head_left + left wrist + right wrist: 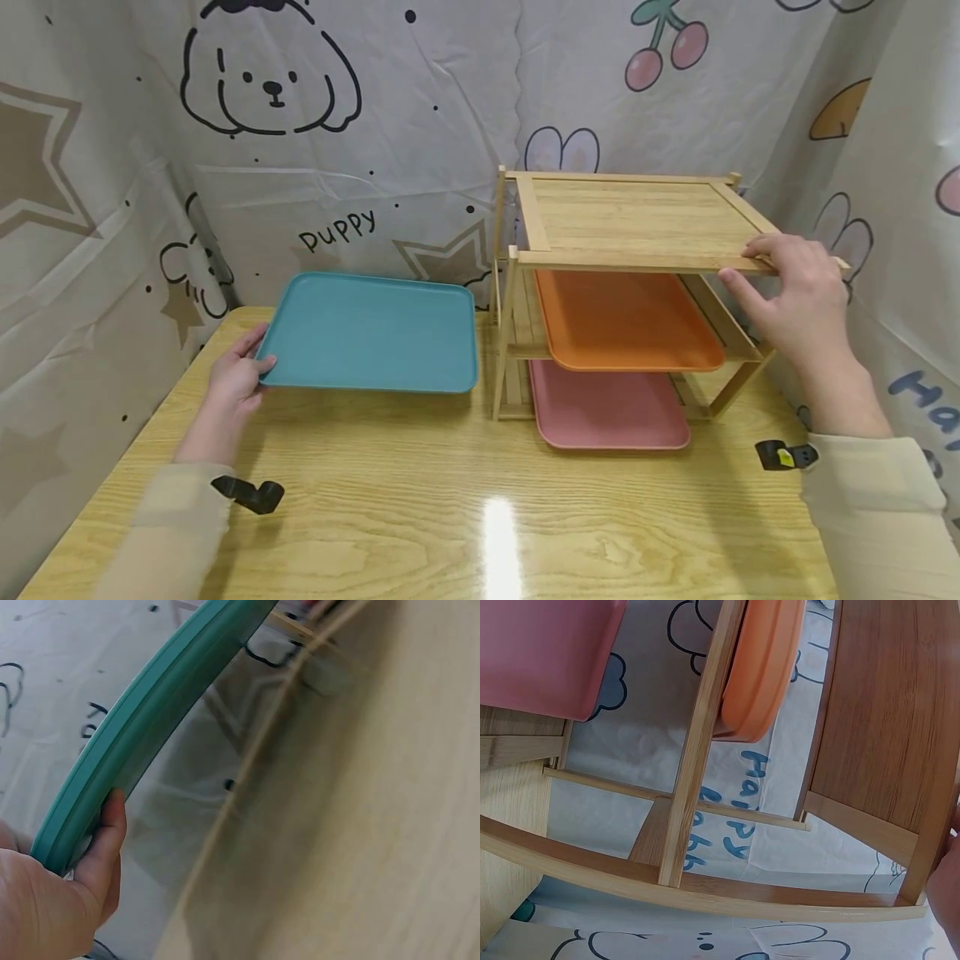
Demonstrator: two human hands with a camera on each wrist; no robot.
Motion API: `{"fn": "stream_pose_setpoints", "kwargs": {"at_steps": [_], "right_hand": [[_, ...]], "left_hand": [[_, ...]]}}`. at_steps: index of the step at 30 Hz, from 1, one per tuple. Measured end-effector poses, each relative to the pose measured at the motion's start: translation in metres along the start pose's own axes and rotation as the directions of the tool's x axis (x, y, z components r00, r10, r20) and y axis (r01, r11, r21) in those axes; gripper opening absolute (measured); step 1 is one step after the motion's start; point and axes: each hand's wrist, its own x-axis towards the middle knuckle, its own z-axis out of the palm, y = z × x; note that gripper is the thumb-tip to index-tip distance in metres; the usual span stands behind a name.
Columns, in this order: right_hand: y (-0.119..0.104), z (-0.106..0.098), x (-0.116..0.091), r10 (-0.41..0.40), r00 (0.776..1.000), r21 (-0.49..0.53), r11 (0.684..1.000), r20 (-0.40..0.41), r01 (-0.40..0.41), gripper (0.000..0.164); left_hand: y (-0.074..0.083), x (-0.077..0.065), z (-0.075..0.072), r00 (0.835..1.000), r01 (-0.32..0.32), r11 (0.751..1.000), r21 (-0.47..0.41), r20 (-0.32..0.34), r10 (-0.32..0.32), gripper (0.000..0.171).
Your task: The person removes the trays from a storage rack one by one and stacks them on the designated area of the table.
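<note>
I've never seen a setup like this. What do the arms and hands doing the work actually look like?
They're a person's: the left grip and right grip are bare, ungloved human hands. The left sleeve and right sleeve are pale cream. A small black device juts from each cuff; the right device shows a yellow patch, the left device none. No cables show.

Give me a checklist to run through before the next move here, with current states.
1. Left hand gripping blue tray: ok, at its left end.
2. Blue tray lifted off table: ok.
3. Right hand on rack: ok, at the top's front right corner.
4. Top shelf bare: ok.
5. Orange tray and pink tray fully inside: not ok, both jut out in front.
6. Rack's rear feet seated: cannot tell, hidden.
</note>
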Motion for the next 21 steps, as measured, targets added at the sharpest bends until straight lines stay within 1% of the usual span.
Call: {"fn": "stream_pose_setpoints", "kwargs": {"at_steps": [4,7,11,15,19,20,21], "right_hand": [[0.0,0.0,0.0,0.009,1.0,0.001,1.0,0.003,-0.009,0.051],[-0.001,0.0,0.0,0.012,1.0,-0.001,1.0,0.003,-0.012,0.049],[-0.001,-0.001,-0.001,0.007,1.0,-0.001,1.0,0.0,-0.007,0.049],[0.0,0.0,-0.001,-0.002,1.0,-0.001,1.0,-0.001,0.002,0.05],[0.001,0.0,0.0,-0.005,1.0,-0.001,1.0,-0.005,0.005,0.052],[0.002,0.0,0.0,-0.005,1.0,-0.001,1.0,-0.005,0.005,0.052],[0.002,0.0,0.0,-0.003,1.0,0.0,1.0,-0.003,0.003,0.052]], "left_hand": [[-0.01,0.007,0.002,1.0,0.005,0.999,0.049,-0.03,-0.003,0.065],[-0.016,0.012,0.001,0.999,0.01,0.998,0.063,-0.041,-0.007,0.064],[-0.021,0.019,0.0,0.998,0.027,0.997,0.078,-0.064,-0.022,0.064],[-0.025,0.024,-0.002,0.997,0.028,0.994,0.109,-0.074,-0.02,0.063],[-0.028,0.03,-0.005,0.998,0.001,0.982,0.189,-0.069,0.012,0.063],[-0.028,0.032,-0.007,0.998,-0.008,0.974,0.226,-0.066,0.024,0.063],[-0.029,0.033,-0.008,0.997,-0.018,0.961,0.277,-0.064,0.037,0.063]]}}
